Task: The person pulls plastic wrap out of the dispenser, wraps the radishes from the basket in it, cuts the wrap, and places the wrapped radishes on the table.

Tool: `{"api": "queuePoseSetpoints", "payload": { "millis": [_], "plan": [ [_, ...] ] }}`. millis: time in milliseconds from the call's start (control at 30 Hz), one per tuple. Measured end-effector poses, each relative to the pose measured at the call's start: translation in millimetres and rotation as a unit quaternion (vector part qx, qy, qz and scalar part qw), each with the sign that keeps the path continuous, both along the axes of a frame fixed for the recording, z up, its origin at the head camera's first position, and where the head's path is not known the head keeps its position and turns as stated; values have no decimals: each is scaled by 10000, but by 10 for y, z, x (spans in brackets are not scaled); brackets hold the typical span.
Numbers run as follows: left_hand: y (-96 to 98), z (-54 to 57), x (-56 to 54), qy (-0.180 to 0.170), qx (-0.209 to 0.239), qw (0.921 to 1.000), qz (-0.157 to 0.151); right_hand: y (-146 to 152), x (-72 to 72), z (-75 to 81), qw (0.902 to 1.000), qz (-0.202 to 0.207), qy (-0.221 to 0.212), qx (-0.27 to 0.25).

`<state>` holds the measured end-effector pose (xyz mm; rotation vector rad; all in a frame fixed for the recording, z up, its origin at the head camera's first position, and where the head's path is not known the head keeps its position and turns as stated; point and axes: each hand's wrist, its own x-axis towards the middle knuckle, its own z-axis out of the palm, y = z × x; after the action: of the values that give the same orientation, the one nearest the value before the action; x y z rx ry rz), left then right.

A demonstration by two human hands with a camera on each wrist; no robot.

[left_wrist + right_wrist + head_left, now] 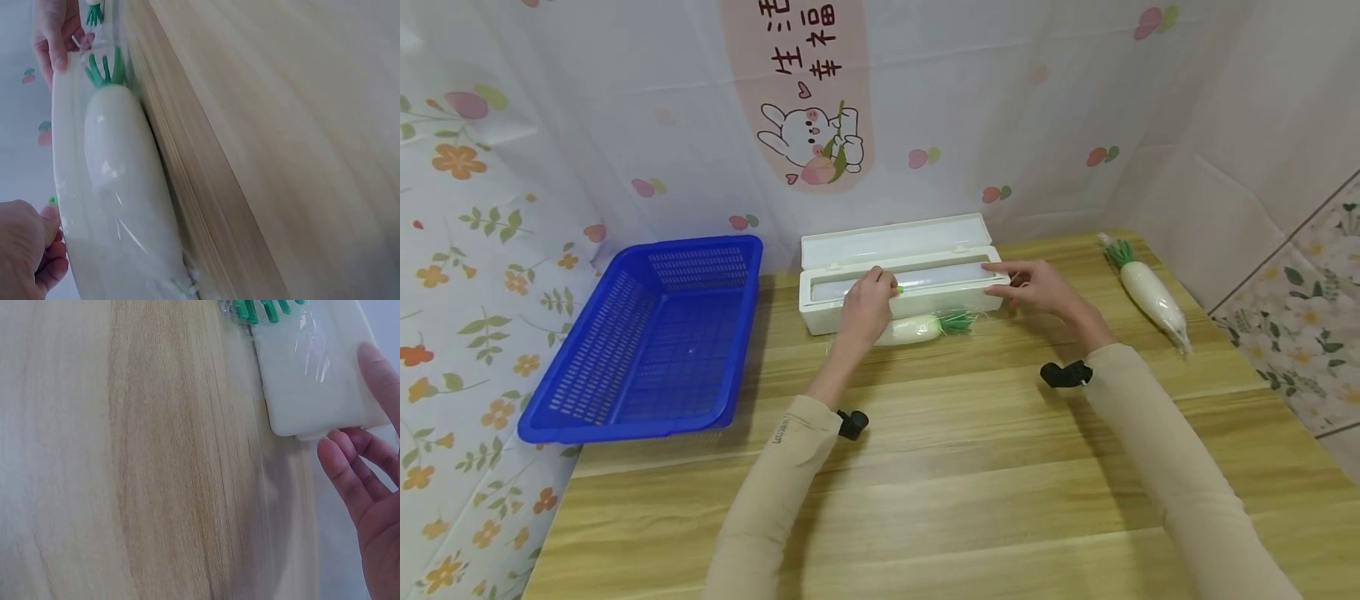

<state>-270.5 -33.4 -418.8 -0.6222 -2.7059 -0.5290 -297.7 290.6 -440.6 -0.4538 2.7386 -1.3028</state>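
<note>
A long white cling film box [917, 292] stands at the back of the table with its lid [895, 240] raised and a pale roll [936, 276] inside. My left hand [867, 307] pinches a small green slider [898, 290] at the box's front edge; the fingers hide most of it. At the right end of the box, my right hand [1037, 287] grips the corner, its thumb [378, 372] on one face and its fingers around the end. A white radish with green leaves [128, 162] lies along the box front under clear film, partly behind the left hand in the head view.
A blue plastic basket [741, 333] sits at the table's left edge. Another film-wrapped white radish [1150, 296] lies at the back right. Behind the wooden table [947, 467] hangs a printed curtain [662, 125].
</note>
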Motion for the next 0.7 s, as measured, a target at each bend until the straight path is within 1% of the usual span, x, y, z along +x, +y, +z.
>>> {"api": "queuePoseSetpoints", "payload": {
  "millis": [233, 300, 433, 533, 700],
  "plan": [
    [-308, -10, 63, 186, 285, 9993, 161, -23, 14, 26, 10000, -2, -11, -11],
    [-385, -15, 71, 187, 360, 9989, 230, -22, 23, 41, 10000, -19, -15, -38],
    [-486, -15, 92, 120, 348, 9987, 361, 3, 28, 38, 10000, -57, 20, 1],
    [-547, -19, 108, 103, 295, 9988, 364, 10, 33, 29, 10000, -32, 32, 59],
    [-634, -30, 113, 214, 285, 9990, 270, -8, 28, 18, 10000, -19, 31, 38]
  ]
}}
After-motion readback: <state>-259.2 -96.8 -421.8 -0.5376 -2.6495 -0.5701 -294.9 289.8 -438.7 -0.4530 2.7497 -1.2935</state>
